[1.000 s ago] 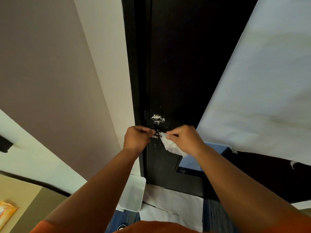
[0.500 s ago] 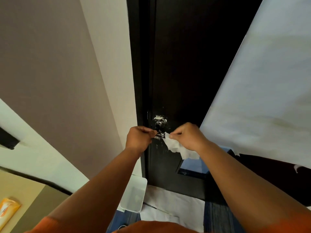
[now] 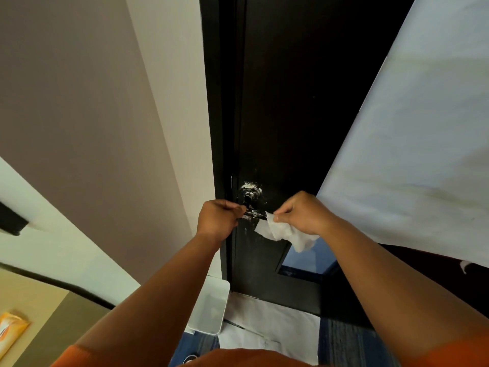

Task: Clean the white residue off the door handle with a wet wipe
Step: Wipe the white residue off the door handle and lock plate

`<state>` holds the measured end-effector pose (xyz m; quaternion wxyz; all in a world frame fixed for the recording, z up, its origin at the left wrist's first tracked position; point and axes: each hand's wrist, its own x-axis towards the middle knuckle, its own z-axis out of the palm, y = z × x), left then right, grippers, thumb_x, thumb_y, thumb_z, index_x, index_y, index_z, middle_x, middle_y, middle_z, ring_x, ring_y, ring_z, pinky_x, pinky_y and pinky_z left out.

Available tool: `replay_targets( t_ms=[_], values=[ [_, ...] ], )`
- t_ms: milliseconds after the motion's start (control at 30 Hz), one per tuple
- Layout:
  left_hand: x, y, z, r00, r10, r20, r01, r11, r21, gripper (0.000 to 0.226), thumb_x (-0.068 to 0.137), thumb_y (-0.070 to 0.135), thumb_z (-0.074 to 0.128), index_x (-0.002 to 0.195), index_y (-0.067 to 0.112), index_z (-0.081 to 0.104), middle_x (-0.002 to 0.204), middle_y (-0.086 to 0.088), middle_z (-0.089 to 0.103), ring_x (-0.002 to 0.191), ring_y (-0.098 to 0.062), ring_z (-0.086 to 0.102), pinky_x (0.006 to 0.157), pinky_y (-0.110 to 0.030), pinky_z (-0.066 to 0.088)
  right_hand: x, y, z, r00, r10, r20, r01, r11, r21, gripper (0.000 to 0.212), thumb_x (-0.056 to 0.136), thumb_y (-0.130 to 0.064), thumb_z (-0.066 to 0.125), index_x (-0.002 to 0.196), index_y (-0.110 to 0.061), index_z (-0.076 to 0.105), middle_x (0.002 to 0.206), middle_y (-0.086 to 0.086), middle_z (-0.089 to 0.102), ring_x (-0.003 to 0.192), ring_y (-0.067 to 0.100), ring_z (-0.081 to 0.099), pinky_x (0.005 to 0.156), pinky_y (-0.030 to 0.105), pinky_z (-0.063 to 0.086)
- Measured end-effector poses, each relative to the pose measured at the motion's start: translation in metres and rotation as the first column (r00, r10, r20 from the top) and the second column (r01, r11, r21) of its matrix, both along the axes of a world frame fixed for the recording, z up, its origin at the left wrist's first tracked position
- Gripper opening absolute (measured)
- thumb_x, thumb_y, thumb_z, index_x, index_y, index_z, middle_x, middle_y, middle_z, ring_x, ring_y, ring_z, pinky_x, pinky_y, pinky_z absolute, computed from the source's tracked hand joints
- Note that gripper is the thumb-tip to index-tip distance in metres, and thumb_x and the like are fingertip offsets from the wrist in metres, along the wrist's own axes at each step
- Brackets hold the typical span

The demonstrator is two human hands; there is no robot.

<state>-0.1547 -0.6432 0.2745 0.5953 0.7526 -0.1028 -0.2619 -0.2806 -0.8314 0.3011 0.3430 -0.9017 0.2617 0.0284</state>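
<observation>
Mid-frame, the left hand (image 3: 219, 221) is curled round the left end of the door handle (image 3: 254, 215) while the right hand (image 3: 301, 213) pinches the wet wipe (image 3: 284, 233) against its right tip. I reckon the covered stretch could stay dirty, and the dangling wipe may smear white residue (image 3: 250, 188) onto the dark door (image 3: 291, 102). The door frame (image 3: 225, 128) crowds the left, a white sheet (image 3: 410, 154) the right; open room lies above and below.
</observation>
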Motion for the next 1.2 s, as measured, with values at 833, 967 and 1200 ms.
replay_targets(
  t_ms=[833, 967, 1200],
  values=[
    [0.004, 0.002, -0.001, 0.998, 0.007, -0.065, -0.009, 1.0, -0.018, 0.007, 0.087, 0.017, 0.082, 0.089, 0.011, 0.079, 0.083, -0.003, 0.079, 0.066, -0.013, 0.071, 0.049, -0.013, 0.047, 0.007, 0.033, -0.008, 0.99, -0.055, 0.129, 0.056, 0.998, -0.004, 0.021, 0.093, -0.029, 0.072, 0.113, -0.025, 0.077, 0.11, -0.007, 0.076, 0.091, 0.003, 0.067, 0.073, 0.009, 0.045],
    [0.005, 0.004, -0.002, 0.998, -0.019, -0.064, 0.017, 1.0, -0.027, 0.009, 0.087, 0.019, 0.082, 0.09, 0.011, 0.08, 0.084, -0.001, 0.08, 0.074, -0.018, 0.075, 0.063, -0.019, 0.053, -0.026, 0.021, -0.013, 0.987, -0.077, 0.141, 0.087, 0.995, -0.059, 0.023, 0.093, -0.029, 0.071, 0.116, -0.03, 0.075, 0.117, -0.006, 0.074, 0.096, 0.005, 0.065, 0.084, 0.018, 0.049],
    [0.006, 0.002, -0.003, 0.999, -0.029, -0.046, 0.028, 1.0, -0.009, 0.01, 0.086, 0.022, 0.083, 0.088, 0.013, 0.081, 0.083, 0.0, 0.08, 0.076, -0.021, 0.075, 0.072, -0.027, 0.056, -0.013, 0.02, -0.008, 0.991, -0.045, 0.129, 0.055, 0.996, -0.076, 0.019, 0.091, -0.03, 0.074, 0.109, -0.024, 0.079, 0.107, -0.007, 0.077, 0.078, -0.007, 0.06, 0.067, 0.004, 0.04]
  ],
)
